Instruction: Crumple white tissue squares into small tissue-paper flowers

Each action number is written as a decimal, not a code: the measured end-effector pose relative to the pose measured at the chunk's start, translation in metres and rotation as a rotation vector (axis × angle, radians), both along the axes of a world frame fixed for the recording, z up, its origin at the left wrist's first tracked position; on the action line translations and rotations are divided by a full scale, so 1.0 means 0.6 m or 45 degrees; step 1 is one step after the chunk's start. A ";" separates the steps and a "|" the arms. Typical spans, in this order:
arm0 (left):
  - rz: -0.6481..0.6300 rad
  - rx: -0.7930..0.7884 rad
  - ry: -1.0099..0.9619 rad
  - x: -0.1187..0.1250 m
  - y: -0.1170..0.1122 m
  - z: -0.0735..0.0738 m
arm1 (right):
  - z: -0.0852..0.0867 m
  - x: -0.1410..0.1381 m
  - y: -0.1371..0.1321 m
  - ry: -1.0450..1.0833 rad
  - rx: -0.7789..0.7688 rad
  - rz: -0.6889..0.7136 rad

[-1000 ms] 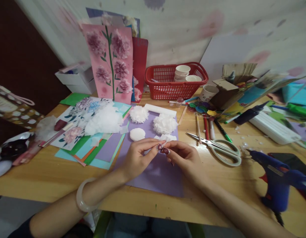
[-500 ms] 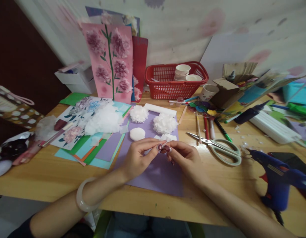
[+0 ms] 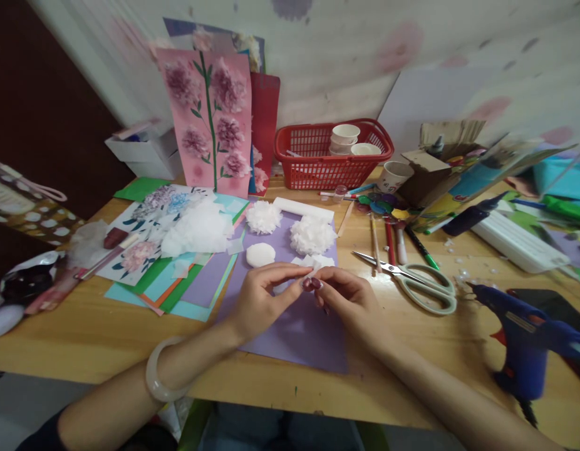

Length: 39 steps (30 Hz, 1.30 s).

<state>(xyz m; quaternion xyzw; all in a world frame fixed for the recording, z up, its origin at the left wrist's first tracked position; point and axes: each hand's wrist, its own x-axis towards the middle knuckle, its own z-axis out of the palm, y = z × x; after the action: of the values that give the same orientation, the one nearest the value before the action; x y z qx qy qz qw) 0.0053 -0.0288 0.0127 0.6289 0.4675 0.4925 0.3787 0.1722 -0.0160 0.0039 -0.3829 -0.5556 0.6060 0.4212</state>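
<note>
Over the purple sheet [image 3: 290,344], my left hand [image 3: 266,294] and my right hand [image 3: 349,297] meet fingertip to fingertip. Both pinch a small piece of white tissue paper [image 3: 313,269], mostly hidden by the fingers. Just beyond the fingertips lie more white paper squares [image 3: 325,260]. Two ruffled white paper flowers, one at left [image 3: 264,217] and a larger one at right [image 3: 312,234], rest on the sheet. A plain white disc [image 3: 260,254] lies nearest my left hand, and a white roll [image 3: 304,208] lies behind the flowers.
Scissors [image 3: 412,282] and a blue glue gun [image 3: 520,338] lie to the right. On the left, a heap of white tissue [image 3: 198,228] covers coloured papers [image 3: 177,288]. A red basket [image 3: 332,156] with paper cups stands at the back, beside a pink flower picture [image 3: 210,125].
My fingertips have shifted slightly against each other, thumbs now pressed together, and the white paper piece between them shows a little more. The rest of the table is unchanged.
</note>
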 end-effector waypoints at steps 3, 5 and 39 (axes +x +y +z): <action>0.157 -0.118 -0.062 -0.001 0.005 -0.002 | -0.003 0.000 0.000 -0.004 -0.039 -0.004; 0.241 -0.168 -0.108 -0.003 0.009 -0.006 | -0.006 0.000 0.000 -0.009 -0.060 -0.016; 0.550 -0.068 0.067 -0.169 0.069 0.060 | -0.007 0.016 0.025 -0.162 0.440 -0.341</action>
<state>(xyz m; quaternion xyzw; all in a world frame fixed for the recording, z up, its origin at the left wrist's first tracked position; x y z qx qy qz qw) -0.0963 0.0124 0.0487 0.5163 0.6141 0.5331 0.2686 0.1819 -0.0011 -0.0001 -0.4131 -0.6207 0.4151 0.5213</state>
